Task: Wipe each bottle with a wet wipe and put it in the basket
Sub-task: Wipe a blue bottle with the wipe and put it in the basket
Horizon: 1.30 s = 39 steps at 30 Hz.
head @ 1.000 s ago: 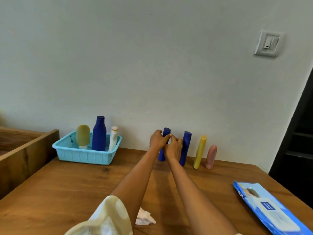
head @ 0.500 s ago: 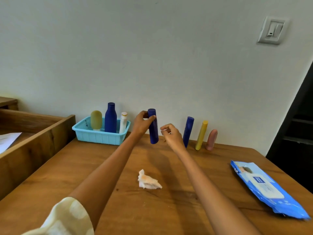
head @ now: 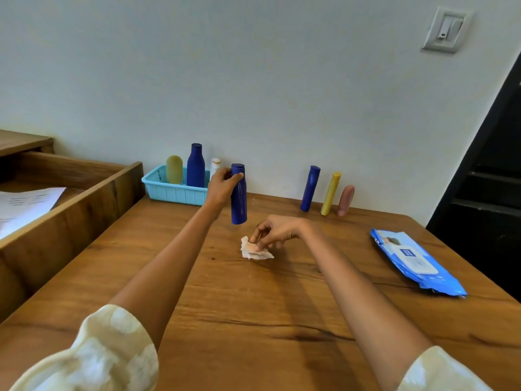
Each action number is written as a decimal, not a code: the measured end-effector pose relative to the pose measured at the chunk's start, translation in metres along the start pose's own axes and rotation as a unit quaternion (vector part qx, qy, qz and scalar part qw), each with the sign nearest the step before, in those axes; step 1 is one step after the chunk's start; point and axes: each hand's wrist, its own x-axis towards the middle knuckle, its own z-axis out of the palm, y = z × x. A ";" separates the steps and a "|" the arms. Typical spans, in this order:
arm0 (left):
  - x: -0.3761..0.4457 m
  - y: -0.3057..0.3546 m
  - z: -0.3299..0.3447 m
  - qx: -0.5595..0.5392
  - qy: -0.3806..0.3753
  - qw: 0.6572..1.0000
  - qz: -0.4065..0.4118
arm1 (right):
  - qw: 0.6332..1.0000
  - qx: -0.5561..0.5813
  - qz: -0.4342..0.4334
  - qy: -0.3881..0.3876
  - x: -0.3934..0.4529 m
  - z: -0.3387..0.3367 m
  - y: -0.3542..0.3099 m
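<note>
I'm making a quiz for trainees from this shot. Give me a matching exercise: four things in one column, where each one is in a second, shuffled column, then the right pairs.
Things
1. green bottle
2. yellow bottle
3. crumpled wipe
4. pack of wipes

Places
A. lying flat on the table near its right edge
B. standing in the basket
C. on the table under the fingers of the right hand
D. leaning against the wall between a blue bottle and a pink bottle

Pairs: 1-B, 2-D, 3-C, 4-A
</note>
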 end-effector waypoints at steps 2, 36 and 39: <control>-0.002 0.000 0.000 -0.027 -0.009 1.000 -0.008 | 1.000 0.000 0.001 0.013 -0.002 0.003 0.002; 0.023 0.012 0.007 -0.296 -0.105 0.942 -0.119 | 0.752 0.041 -0.221 0.620 0.028 -0.010 -0.006; 0.019 0.016 0.016 -0.284 -0.139 0.940 -0.126 | 0.734 0.105 -0.223 0.633 0.028 -0.023 -0.018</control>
